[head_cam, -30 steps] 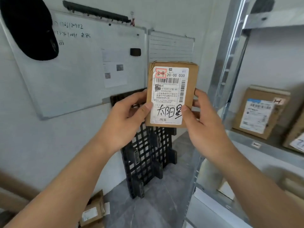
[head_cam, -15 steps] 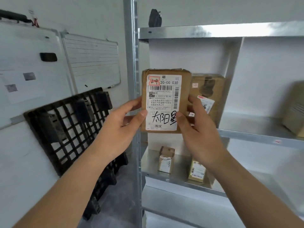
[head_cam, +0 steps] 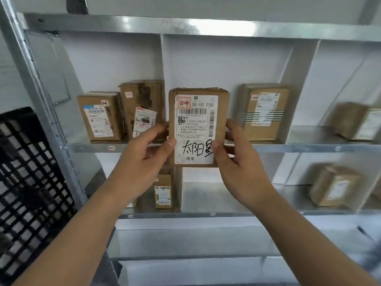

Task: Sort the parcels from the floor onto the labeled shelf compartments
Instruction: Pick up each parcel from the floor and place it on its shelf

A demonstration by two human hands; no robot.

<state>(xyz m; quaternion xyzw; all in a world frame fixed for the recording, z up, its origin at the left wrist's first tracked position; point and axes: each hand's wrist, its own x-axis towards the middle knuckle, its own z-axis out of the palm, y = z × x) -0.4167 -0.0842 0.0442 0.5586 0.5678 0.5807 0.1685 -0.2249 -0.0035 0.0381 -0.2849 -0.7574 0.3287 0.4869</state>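
Note:
A brown cardboard parcel (head_cam: 221, 112) with a white shipping label, marked "2-4" in red at its top corner, is held upright in front of the metal shelf (head_cam: 206, 148). My left hand (head_cam: 144, 159) grips its left edge with the thumb on the label. My right hand (head_cam: 239, 162) grips the right edge, thumb on the label's lower part. The parcel hangs level with the shelf's middle tier, in front of the white divider (head_cam: 162, 58) between two compartments.
Two parcels (head_cam: 99, 116) (head_cam: 144, 100) stand in the left compartment and one parcel (head_cam: 266, 112) in the middle one. More boxes (head_cam: 356, 120) (head_cam: 334, 184) sit at right. A small box (head_cam: 164, 190) is on the lower tier. A black plastic pallet (head_cam: 26, 193) leans at left.
The view has swung right from the whiteboard wall to face the shelf. Both hands keep the same hold on the parcel, which is now in front of the middle tier.

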